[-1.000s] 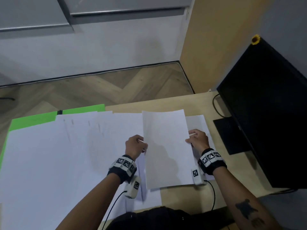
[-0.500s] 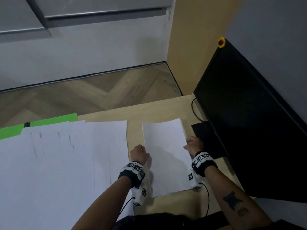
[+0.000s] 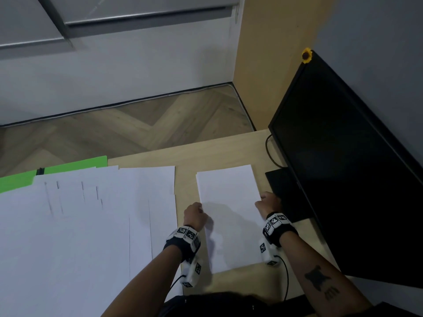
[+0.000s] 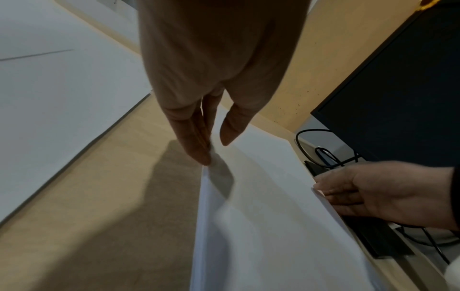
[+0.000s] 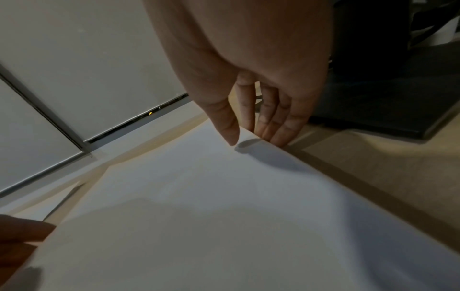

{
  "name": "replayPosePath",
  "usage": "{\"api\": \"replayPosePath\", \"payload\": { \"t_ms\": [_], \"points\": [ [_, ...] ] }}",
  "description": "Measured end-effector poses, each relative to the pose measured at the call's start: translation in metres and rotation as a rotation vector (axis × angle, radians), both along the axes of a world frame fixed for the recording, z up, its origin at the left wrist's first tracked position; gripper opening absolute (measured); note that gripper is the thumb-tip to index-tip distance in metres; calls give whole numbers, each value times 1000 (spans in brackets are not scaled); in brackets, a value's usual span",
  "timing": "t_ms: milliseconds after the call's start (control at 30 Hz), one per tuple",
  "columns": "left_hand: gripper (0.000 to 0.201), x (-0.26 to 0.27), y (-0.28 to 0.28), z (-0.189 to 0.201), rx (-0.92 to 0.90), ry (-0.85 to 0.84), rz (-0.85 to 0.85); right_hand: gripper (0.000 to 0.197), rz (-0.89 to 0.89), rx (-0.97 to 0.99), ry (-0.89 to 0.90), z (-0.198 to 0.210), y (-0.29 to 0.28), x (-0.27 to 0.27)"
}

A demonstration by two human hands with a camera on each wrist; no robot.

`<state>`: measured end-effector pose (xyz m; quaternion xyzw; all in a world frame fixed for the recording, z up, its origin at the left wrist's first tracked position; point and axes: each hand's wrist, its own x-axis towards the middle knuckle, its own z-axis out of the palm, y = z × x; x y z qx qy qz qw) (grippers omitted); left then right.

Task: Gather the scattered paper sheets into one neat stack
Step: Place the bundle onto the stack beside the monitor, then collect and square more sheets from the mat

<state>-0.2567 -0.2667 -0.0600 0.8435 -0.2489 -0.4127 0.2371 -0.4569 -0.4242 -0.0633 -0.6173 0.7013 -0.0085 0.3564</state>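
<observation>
A small stack of white paper (image 3: 230, 209) lies flat on the wooden desk (image 3: 219, 154), between my two hands. My left hand (image 3: 196, 213) stands at its left edge; in the left wrist view its straight fingers (image 4: 196, 141) touch that edge and the thumb hovers just over the top sheet (image 4: 268, 206). My right hand (image 3: 266, 201) is at the right edge, with straight fingers (image 5: 276, 126) against the side of the stack (image 5: 199, 196) and the thumb just above it. Several loose white sheets (image 3: 91, 225) lie spread and overlapping on the left.
A black monitor (image 3: 343, 168) stands close on the right, its flat base (image 3: 283, 195) and cable (image 3: 271, 152) right beside my right hand. A green sheet or folder (image 3: 75, 164) pokes out behind the loose sheets. The desk's far edge drops to a wooden floor (image 3: 137, 129).
The sheet I held raised over the loose papers has moved right and now lies flat on the desk beside the monitor base. Both hands have shifted from gripping it to touching its side edges.
</observation>
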Motion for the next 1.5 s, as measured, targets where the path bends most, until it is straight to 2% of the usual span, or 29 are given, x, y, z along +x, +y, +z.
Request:
{"api": "replayPosePath", "payload": {
  "t_ms": [33, 67, 100, 200, 267, 300, 433, 600, 700, 800, 900, 1000, 1067, 1200, 1367, 1500],
  "points": [
    [20, 0, 2, 0, 1, -9, -32, 8, -3, -15, 0, 1, 2, 1],
    [18, 1, 3, 1, -7, -24, -62, 20, -13, -36, -20, 1, 3, 1],
    [23, 3, 6, 3, -20, -30, -76, 27, -18, -60, -31, 1, 4, 1],
    [27, 16, 19, 8, -71, -27, -66, 13, -23, -166, -77, 6, 13, 12],
    [37, 29, 32, 7, -96, -60, -45, 30, -4, -212, -118, 9, 23, 26],
    [37, 36, 39, 8, -97, -80, -47, 31, 15, -214, -142, 14, 30, 36],
    [35, 76, 77, 11, -90, -144, -20, 25, 137, -123, -209, 23, 65, 84],
    [37, 131, 146, 13, -7, -236, 134, 28, 314, -36, -236, 29, 122, 156],
    [54, 162, 194, 18, 131, -276, 233, 34, 410, 54, -295, 26, 162, 197],
    [75, 192, 239, 19, 223, -276, 324, 48, 565, 163, -338, 18, 200, 232],
    [93, 212, 274, 19, 331, -278, 342, 66, 739, 194, -291, 12, 238, 259],
    [110, 224, 299, 14, 395, -183, 361, 72, 831, 221, -197, 6, 272, 280],
    [104, 226, 308, 9, 395, -142, 323, 74, 853, 237, -151, 5, 290, 289],
    [70, 230, 317, 3, 332, -245, 291, 75, 841, 214, -71, 6, 309, 297],
    [73, 233, 318, -2, 182, -189, 325, 71, 774, 194, -76, 6, 312, 298],
    [81, 233, 318, 1, 177, -195, 393, 67, 689, 189, -138, 4, 315, 301]
  ]
}}
